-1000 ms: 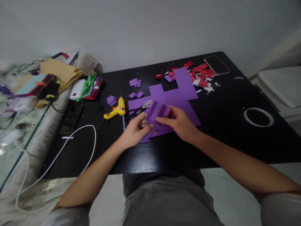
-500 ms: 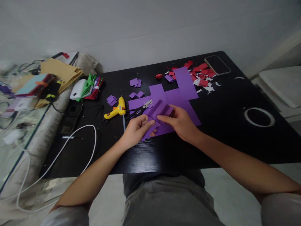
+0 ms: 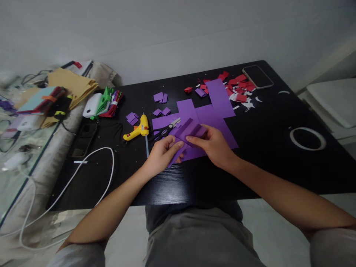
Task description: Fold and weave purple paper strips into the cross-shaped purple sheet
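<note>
Pleated strip of purple paper point(image 3: 191, 129): held just above the black counter point(image 3: 278, 163), near its front edge, over the person's lap. Several folds show as raised ridges.

Left hand point(image 3: 162, 154): grip pinched together on the strip's lower left end, thumb on top.
Right hand point(image 3: 213, 144): grip closed on the strip's right side, forefinger across the ridges.

Handling (judgement): very light, thin and limp between folds. It creases for good if squeezed hard, and the pleats likely spring open if let go. It is best taken by fingertip pinch at the fold ridges or the ends, not across the flat.

Surroundings, from the strip:
- 12 to 1 o'clock: flat purple paper sheets point(image 3: 219, 98), partly under the strip.
- 9 o'clock, just beside: black-handled scissors point(image 3: 164, 130); beyond them a yellow glue gun point(image 3: 137, 130).
- 11 o'clock: small purple paper squares point(image 3: 159, 97).
- 1 o'clock: red paper scraps point(image 3: 237, 87); further on, a dark phone point(image 3: 256, 76).
</note>
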The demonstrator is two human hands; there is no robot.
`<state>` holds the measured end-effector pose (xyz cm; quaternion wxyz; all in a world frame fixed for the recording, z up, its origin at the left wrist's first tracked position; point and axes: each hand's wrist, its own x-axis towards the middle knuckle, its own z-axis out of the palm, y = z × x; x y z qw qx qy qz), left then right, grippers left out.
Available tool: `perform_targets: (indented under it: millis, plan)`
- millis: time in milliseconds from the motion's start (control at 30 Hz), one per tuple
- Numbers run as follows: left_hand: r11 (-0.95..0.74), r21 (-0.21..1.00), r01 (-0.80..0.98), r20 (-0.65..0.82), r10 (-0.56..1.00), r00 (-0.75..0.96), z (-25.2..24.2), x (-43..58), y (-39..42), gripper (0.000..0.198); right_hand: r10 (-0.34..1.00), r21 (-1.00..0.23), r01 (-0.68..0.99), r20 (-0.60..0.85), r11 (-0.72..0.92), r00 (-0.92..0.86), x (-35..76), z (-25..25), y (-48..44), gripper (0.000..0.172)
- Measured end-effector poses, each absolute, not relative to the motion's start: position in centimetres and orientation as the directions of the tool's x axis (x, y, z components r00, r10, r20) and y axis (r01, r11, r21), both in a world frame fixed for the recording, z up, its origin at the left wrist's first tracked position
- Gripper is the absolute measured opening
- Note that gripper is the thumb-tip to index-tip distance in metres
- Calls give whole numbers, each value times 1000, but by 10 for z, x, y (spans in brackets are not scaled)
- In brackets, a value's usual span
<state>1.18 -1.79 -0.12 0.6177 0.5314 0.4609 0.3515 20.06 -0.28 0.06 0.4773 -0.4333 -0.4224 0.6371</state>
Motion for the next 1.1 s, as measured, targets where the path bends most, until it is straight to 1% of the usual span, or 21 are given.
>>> perform_targets:
  millis: [200,367,467,667,800,967,1100]
  plan:
    - [159,983,95,-182,927,329,-1,10,-18,39,964,-952,-234,-146,-198,-224,202,1,-2,30]
    - [158,984,79,-175,929,325,-2,9,-18,37,936,-947,-205,-180,-248,-304,202,3,-3,30]
    - [165,983,81,-183,930,320,-1,8,-18,36,930,-951,-200,-163,-238,-329,202,2,-3,33]
    - [136,984,117,-166,934,315,-2,7,-18,35,936,-961,-180,-146,-211,-320,201,0,-3,26]
    - [112,984,140,-152,938,313,-3,6,-18,34,941,-960,-169,-165,-222,-297,201,2,-4,27]
    - [106,983,151,-148,941,303,-1,6,-18,35,915,-961,-142,-172,-237,-365,201,4,-4,26]
    - [106,982,154,-147,945,292,-1,6,-18,35,921,-957,-134,-200,-256,-333,201,5,-5,25]
